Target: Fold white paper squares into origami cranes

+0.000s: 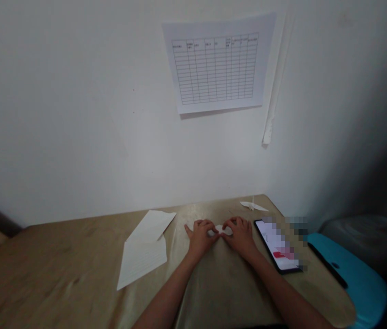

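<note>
My left hand [201, 236] and my right hand [240, 235] lie side by side on the tan table [60, 274]. Both have curled fingers, and between their fingertips they pinch a small white piece of paper [220, 228]. The paper lies flat on the table, mostly covered by my fingers. To the left of my left hand lie loose white paper sheets [145, 251], one lined and partly under another.
A phone [277, 244] with a lit screen lies right of my right hand. A small folded white paper shape [253, 206] sits at the table's far right corner. A blue plastic seat [354, 278] stands beyond the right edge. A printed table sheet [217, 66] hangs on the white wall.
</note>
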Available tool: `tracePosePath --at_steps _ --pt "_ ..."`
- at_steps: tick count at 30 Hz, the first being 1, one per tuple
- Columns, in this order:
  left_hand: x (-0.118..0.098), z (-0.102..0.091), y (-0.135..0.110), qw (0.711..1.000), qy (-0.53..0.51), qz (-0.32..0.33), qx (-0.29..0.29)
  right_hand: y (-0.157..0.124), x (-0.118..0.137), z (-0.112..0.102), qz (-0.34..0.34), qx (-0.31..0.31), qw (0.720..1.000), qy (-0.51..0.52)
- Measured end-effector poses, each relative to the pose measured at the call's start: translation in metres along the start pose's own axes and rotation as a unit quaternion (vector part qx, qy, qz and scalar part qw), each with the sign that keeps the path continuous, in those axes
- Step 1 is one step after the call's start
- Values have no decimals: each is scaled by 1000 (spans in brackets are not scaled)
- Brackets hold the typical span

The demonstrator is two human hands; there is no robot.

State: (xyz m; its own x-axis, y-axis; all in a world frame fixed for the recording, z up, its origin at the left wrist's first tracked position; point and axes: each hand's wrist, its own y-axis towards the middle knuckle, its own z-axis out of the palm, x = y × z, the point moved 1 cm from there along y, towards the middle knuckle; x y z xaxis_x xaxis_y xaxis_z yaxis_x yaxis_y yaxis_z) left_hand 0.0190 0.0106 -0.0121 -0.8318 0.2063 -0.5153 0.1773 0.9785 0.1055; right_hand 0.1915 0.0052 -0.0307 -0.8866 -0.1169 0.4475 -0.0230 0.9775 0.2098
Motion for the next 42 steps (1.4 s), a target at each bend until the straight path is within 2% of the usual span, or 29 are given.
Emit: tracePosePath --at_steps 12,21,30,35,42 --pt "13 1 1 999 0 24 22 7 -15 4 -11 29 999 40" --pt "19 -8 4 998 20 4 59 5 -22 -2 -21 42 998 44" --pt "23 -5 -2 998 26 47 23 5 -26 2 -21 14 998 55" --pt "19 -4 -2 999 23 44 -6 4 -23 0 -31 3 997 76" --pt "17 -2 0 996 38 20 -84 1 -14 -5 -50 9 995 82"
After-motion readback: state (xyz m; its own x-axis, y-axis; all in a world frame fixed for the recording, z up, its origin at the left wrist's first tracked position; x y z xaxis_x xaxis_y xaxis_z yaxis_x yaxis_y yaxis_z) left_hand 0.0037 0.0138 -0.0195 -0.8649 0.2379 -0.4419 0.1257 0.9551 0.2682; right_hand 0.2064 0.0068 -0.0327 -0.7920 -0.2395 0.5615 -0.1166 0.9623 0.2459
